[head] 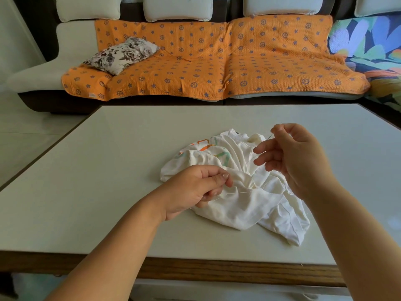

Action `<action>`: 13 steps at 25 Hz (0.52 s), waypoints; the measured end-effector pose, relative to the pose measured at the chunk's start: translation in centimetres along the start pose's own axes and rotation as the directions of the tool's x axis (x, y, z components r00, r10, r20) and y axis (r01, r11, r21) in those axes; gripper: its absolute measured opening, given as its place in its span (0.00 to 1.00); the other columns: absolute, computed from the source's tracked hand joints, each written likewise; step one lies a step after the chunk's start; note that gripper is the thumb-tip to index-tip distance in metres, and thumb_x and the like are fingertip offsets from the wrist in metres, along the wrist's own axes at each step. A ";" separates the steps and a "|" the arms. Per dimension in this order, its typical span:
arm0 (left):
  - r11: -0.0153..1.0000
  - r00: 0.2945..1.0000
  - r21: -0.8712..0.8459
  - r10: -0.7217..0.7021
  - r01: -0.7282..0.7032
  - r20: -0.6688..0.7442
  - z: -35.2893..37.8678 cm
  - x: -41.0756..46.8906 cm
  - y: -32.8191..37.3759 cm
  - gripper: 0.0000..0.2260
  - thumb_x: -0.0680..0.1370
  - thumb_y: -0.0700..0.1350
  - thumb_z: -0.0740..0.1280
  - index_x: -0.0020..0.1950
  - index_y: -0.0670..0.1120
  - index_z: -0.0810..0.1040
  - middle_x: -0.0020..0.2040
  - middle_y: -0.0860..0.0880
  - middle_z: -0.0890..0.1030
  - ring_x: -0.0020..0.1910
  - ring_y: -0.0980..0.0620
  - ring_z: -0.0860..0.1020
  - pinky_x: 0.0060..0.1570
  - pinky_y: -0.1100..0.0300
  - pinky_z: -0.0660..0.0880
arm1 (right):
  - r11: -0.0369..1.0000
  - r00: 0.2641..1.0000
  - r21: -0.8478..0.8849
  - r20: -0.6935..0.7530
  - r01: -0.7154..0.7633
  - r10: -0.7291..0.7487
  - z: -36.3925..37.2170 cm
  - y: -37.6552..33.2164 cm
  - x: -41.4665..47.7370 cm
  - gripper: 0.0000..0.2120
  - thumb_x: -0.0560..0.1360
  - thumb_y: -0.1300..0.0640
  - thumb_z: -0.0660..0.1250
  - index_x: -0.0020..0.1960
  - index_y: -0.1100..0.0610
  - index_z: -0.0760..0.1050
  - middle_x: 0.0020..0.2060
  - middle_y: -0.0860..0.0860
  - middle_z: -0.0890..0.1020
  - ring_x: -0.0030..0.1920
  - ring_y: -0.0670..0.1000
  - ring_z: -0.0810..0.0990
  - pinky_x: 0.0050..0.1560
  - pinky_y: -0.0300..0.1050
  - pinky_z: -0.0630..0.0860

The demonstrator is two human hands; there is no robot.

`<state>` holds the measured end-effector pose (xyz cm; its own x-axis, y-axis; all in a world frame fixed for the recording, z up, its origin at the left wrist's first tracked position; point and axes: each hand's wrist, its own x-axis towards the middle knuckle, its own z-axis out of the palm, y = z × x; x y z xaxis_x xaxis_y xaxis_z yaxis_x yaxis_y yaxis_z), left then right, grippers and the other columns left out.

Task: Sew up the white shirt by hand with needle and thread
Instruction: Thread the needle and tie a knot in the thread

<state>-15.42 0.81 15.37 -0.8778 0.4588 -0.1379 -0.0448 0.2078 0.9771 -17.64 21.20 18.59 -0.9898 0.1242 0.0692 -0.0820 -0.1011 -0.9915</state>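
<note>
Our left hand point(195, 190) pinches a fold of the white shirt point(238, 207), which lies crumpled on the counter point(104, 170) between both hands. From near this fold the thread point(249, 162) runs up and right to our right hand point(297, 157), which pinches the needle point(271, 136) above the shirt. We think the next pull follows this line.

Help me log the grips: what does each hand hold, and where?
The left hand pinches a fold of the crumpled white fabric shirt; the right hand pinches the thin metal needle around mid-length.
</note>
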 end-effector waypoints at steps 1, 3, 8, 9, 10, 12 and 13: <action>1.000 1.000 0.002 -0.002 0.002 -0.001 -0.1 0.0 0.0 0.09 0.83 0.44 0.59 0.49 0.44 0.78 0.30 0.51 0.66 0.27 0.57 0.60 0.27 0.67 0.58 | 0.999 1.000 0.045 0.011 -0.028 0.028 -0.1 -0.1 0.1 0.06 0.84 0.57 0.56 0.50 0.58 0.68 0.28 0.54 0.82 0.25 0.52 0.79 0.23 0.39 0.71; 1.000 1.000 -0.015 -0.013 0.013 0.004 -0.1 -0.1 0.1 0.09 0.83 0.43 0.59 0.48 0.44 0.77 0.30 0.52 0.66 0.26 0.58 0.60 0.27 0.66 0.57 | 0.984 0.995 0.154 0.035 -0.095 0.090 -0.4 -0.2 0.3 0.07 0.84 0.57 0.56 0.48 0.57 0.68 0.28 0.53 0.82 0.25 0.50 0.79 0.23 0.37 0.71; 0.998 0.999 -0.044 -0.032 0.032 0.004 -0.4 -0.2 0.2 0.10 0.83 0.43 0.58 0.46 0.45 0.76 0.30 0.52 0.65 0.26 0.58 0.59 0.26 0.66 0.55 | 0.926 0.987 0.342 0.046 -0.161 0.155 -1.5 -0.2 1.1 0.08 0.83 0.59 0.56 0.46 0.56 0.68 0.30 0.53 0.82 0.27 0.49 0.81 0.25 0.36 0.74; 0.998 0.999 -0.045 -0.035 0.035 0.001 -0.5 -0.3 0.2 0.10 0.83 0.43 0.58 0.46 0.45 0.76 0.30 0.52 0.65 0.26 0.58 0.59 0.26 0.66 0.55 | 0.923 0.987 0.350 0.039 -0.158 0.154 -1.6 -0.1 1.3 0.08 0.83 0.59 0.56 0.46 0.57 0.68 0.30 0.53 0.82 0.28 0.49 0.81 0.26 0.37 0.75; 0.998 0.999 -0.045 -0.037 0.037 -0.001 -0.5 -0.3 0.2 0.10 0.83 0.43 0.58 0.46 0.44 0.76 0.30 0.52 0.65 0.26 0.58 0.58 0.26 0.66 0.55 | 0.920 0.988 0.359 0.034 -0.155 0.153 -1.7 0.0 1.4 0.08 0.83 0.59 0.57 0.46 0.57 0.69 0.30 0.53 0.82 0.29 0.49 0.82 0.27 0.37 0.75; 0.998 0.999 -0.042 -0.040 0.039 -0.010 -0.6 -0.3 0.3 0.10 0.83 0.43 0.58 0.46 0.44 0.76 0.30 0.52 0.64 0.26 0.58 0.58 0.26 0.66 0.55 | 0.912 0.987 0.380 0.026 -0.155 0.157 -1.9 0.1 1.6 0.07 0.83 0.59 0.57 0.46 0.57 0.69 0.29 0.53 0.82 0.29 0.49 0.82 0.28 0.37 0.76; 0.998 0.999 -0.041 -0.040 0.039 -0.016 -0.7 -0.3 0.3 0.10 0.83 0.43 0.58 0.46 0.45 0.76 0.30 0.52 0.64 0.26 0.58 0.58 0.26 0.67 0.55 | 0.907 0.987 0.390 0.020 -0.156 0.161 -2.0 0.2 1.7 0.07 0.83 0.59 0.57 0.46 0.57 0.69 0.29 0.53 0.82 0.30 0.49 0.82 0.28 0.37 0.76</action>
<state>-15.48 0.12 15.82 -0.8826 0.4367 -0.1742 -0.0986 0.1903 0.9768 -19.07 23.39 18.29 -0.9923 0.0865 -0.0890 0.0345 -0.4964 -0.8674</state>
